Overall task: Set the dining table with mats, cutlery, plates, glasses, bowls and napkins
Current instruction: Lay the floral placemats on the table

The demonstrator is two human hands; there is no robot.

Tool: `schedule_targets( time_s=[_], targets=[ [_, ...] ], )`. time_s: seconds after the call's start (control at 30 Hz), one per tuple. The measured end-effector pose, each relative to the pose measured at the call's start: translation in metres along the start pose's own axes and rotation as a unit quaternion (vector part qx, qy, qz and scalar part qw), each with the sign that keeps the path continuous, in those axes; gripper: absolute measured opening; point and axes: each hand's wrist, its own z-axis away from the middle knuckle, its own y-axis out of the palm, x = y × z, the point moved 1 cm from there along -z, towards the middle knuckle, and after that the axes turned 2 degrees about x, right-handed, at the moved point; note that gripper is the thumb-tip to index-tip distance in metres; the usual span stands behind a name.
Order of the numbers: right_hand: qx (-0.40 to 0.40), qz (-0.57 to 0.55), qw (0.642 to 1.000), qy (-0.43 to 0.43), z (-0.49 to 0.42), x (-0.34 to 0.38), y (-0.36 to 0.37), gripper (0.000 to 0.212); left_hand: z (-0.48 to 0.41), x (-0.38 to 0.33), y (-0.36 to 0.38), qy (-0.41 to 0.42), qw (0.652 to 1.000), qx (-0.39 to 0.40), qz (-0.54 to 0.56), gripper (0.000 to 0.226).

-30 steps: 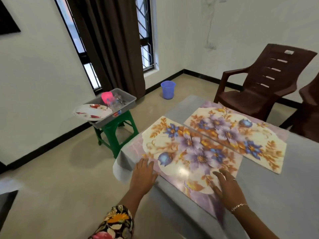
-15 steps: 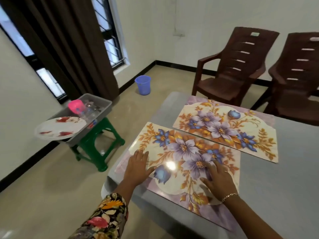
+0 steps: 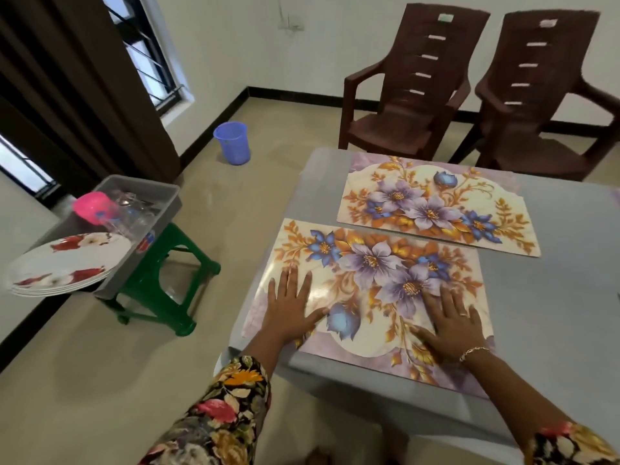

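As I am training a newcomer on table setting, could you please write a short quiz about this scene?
1. True or false: the left hand and the right hand both lie flat on the near mat.
2. Where is the stack of plates? A: on a chair. B: on the floor. C: resting on the grey tub atop the green stool.
3. Fill in: the bracelet is on the ____ wrist.
Key: 1 true; 2 C; 3 right.
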Motion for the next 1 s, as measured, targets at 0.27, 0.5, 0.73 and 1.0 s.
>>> schedule_targets(
  time_s=[0.27,0.5,0.73,1.0],
  targets=[
    [0.012,-0.011,1.0,0.021,0.023,0.011,0.008,0.126,0.009,0.005,-0.003,0.026,1.0,0.006,-0.014,0.126],
    [-0.011,-0.018,0.999,0.045,0.033,0.017,0.012,0.131,0.014,0.006,-0.004,0.027,0.999,0.018,-0.022,0.131],
    [-0.033,-0.044,0.995,0.085,0.041,0.022,0.02,0.128,0.016,0.005,-0.004,0.026,0.999,0.023,-0.028,0.132],
    [-0.035,-0.046,0.996,0.071,0.041,0.017,0.023,0.124,0.018,0.006,-0.001,0.025,0.999,0.021,-0.039,0.129]
  ],
)
